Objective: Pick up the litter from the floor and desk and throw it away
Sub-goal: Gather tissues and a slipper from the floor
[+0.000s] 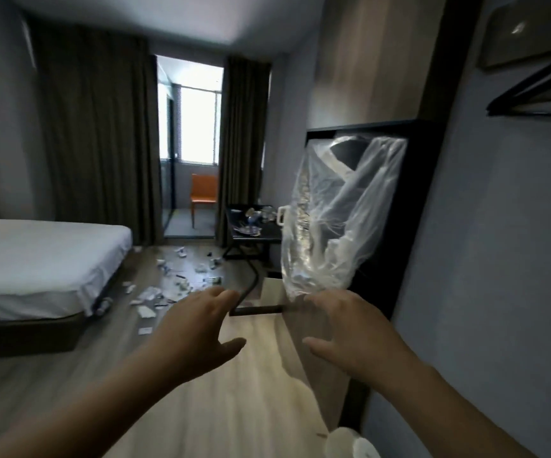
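both up: l hand (pixel 198 325) spread, r hand (pixel 350 328) at bag (pixel 340 219).

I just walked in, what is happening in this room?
A person reaches forward with both bare hands. The left hand is open and holds nothing. A clear thin plastic bag billows in the air just above the right hand, whose fingertips meet its lower end; whether they pinch it is unclear. Scattered white paper litter lies on the wooden floor beside the white bed, and more sits on the small dark desk. None of it looks collected yet.
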The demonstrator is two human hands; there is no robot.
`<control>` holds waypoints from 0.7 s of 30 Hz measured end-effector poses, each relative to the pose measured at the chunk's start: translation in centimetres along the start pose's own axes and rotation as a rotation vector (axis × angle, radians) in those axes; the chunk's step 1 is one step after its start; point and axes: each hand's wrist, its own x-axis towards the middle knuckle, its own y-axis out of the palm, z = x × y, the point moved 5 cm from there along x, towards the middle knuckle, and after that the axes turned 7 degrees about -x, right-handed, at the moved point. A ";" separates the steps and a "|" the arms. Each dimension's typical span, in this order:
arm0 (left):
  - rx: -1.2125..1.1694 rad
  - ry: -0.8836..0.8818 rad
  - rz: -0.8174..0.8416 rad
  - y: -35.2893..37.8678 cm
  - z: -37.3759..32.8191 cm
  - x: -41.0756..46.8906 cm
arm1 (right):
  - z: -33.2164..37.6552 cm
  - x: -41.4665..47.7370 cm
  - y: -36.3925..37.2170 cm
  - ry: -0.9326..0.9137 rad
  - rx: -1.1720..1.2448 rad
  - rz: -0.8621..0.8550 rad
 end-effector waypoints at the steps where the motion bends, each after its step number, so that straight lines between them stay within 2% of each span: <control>1: 0.005 -0.033 0.003 -0.6 2.8 -0.7 | 2.3 1.9 1.0 -0.028 0.007 0.007; 6: 0.052 -0.167 0.008 -2.7 15.0 -4.0 | 12.1 9.5 5.6 -0.140 0.032 0.073; 11: 0.053 -0.303 0.034 -2.9 25.0 -5.4 | 18.8 15.2 9.9 -0.230 0.064 0.112; 21: 0.075 -0.413 0.131 2.1 39.3 -0.5 | 23.3 28.1 19.9 -0.269 0.116 0.171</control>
